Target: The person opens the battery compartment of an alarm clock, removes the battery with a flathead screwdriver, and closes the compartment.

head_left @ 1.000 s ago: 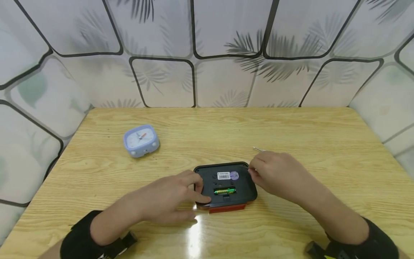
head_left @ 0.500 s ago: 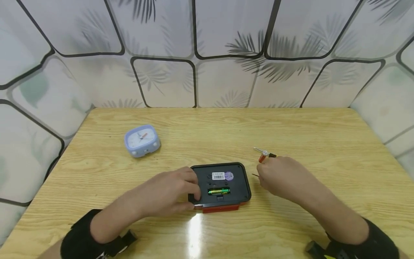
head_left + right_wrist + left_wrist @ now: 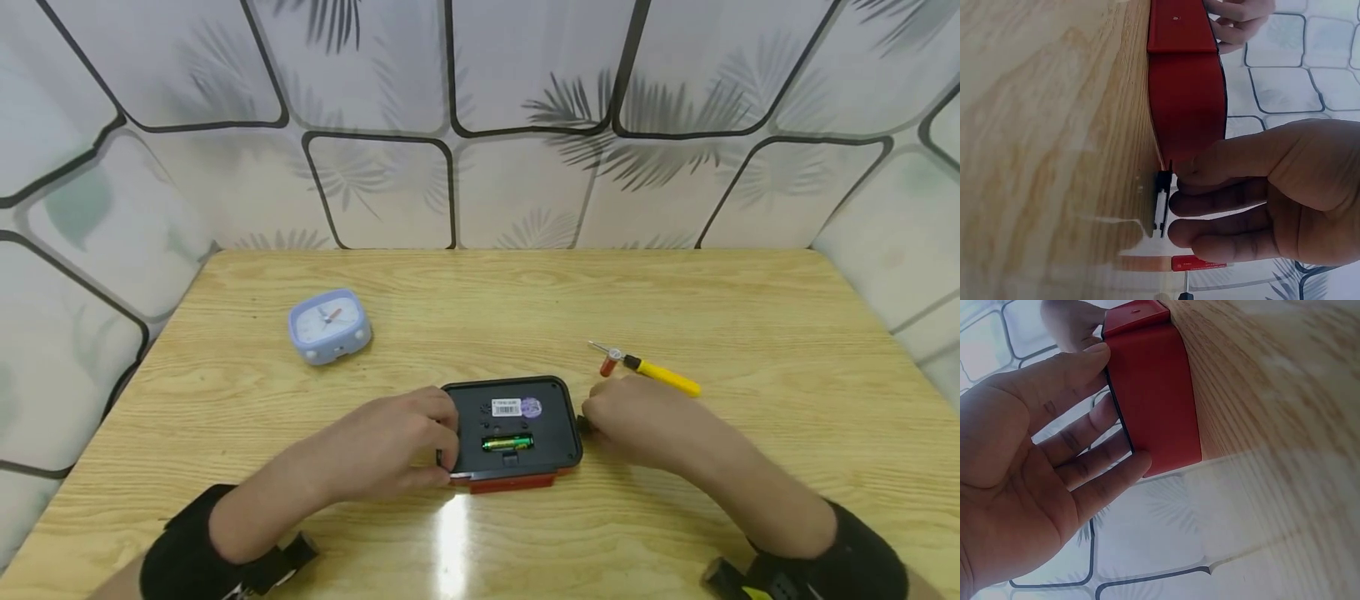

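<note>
A red clock-like case with a black back (image 3: 551, 417) lies back up on the table, a green battery (image 3: 507, 443) in its open slot. My left hand (image 3: 405, 437) grips its left end; in the left wrist view the thumb and fingertips press on the red side (image 3: 1157, 400). Close by the right end, my right hand (image 3: 633, 421) pinches a small black battery cover (image 3: 1162, 200) low over the table. Its fingers partly hide that piece, and only a dark corner shows in the head view.
Behind the right hand lie a yellow-handled screwdriver (image 3: 667, 378) and a red battery (image 3: 607, 367). A light-blue alarm clock (image 3: 328, 327) sits at the back left of the wooden table (image 3: 480, 308). Patterned fabric surrounds the back and sides.
The case has slid slightly left, with my left hand closing around its end. My right hand came off the right edge and moved to the cover, uncovering the screwdriver and red battery.
</note>
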